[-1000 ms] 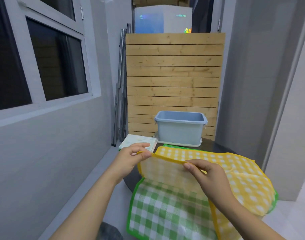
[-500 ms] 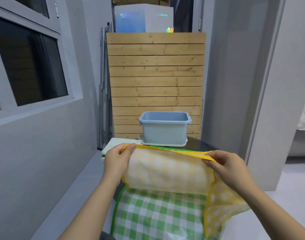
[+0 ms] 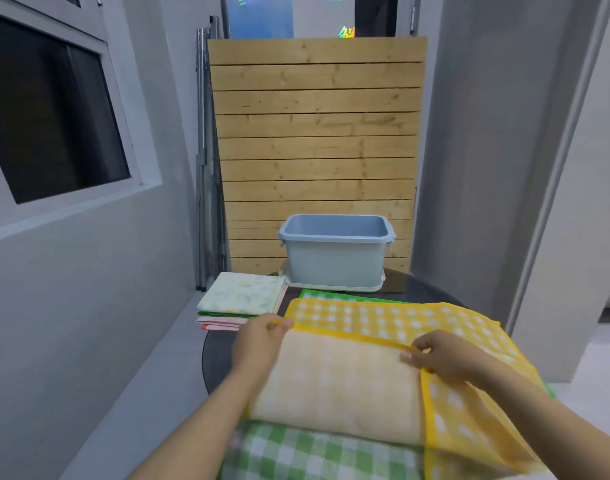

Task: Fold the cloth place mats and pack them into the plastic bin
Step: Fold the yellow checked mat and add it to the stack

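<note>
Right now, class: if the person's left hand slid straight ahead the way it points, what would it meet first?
Probably the far half of the yellow checked cloth place mat that the left hand pinches; beyond it lies the pale blue plastic bin, though depth is hard to judge.

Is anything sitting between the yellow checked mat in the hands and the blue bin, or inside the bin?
Nothing visible blocks it: only bare dark table lies between the yellow checked cloth mat and the open blue plastic bin, whose visible interior shows nothing.

A home's narrow balcony or utility corner: grey walls, a sliding window (image 3: 54,109), a wooden slat panel (image 3: 317,150) leaning behind a round worktop (image 3: 220,355).
</note>
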Available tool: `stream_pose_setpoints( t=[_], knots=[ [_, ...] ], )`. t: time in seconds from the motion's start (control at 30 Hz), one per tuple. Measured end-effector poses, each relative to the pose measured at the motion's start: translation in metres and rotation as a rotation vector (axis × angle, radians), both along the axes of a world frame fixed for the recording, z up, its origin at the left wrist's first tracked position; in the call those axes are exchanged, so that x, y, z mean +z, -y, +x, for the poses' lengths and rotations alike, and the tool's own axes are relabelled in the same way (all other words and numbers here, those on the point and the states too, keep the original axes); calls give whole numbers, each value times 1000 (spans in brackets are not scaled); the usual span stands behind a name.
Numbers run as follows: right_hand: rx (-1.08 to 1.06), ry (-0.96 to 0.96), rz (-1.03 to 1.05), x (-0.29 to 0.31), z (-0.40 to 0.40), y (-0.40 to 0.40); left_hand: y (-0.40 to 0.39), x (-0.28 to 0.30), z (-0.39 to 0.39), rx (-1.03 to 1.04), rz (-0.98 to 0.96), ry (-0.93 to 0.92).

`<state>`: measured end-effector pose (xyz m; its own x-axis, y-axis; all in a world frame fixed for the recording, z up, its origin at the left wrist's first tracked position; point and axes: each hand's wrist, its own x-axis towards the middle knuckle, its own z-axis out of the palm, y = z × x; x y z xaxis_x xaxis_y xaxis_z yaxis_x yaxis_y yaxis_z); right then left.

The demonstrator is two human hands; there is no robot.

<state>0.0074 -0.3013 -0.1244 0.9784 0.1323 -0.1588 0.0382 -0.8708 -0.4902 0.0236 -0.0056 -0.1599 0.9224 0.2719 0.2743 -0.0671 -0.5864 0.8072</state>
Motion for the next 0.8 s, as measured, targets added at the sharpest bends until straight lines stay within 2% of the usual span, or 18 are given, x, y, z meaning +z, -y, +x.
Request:
stream_pose_setpoints(
  t=[0.07,0.2,0.5,0.67,0.7,0.8],
  knots=[
    [22,-36,-121,-16,14,-5,2,-13,4,1,101,-51],
    [-49,0,-201,-41,34,-12,6,-31,13,22,247,-58],
    [-232,114,-92,-71,43,-13,8,-61,26,23,573,-49],
    [-255,135,-101,-73,43,-15,8,-54,31,56,555,-143],
    [-258,136,-100,-73,44,-15,12,-50,31,58,601,-153],
    [-262,113,-91,-71,46,-15,36,-39,24,-64,742,-105]
  ],
)
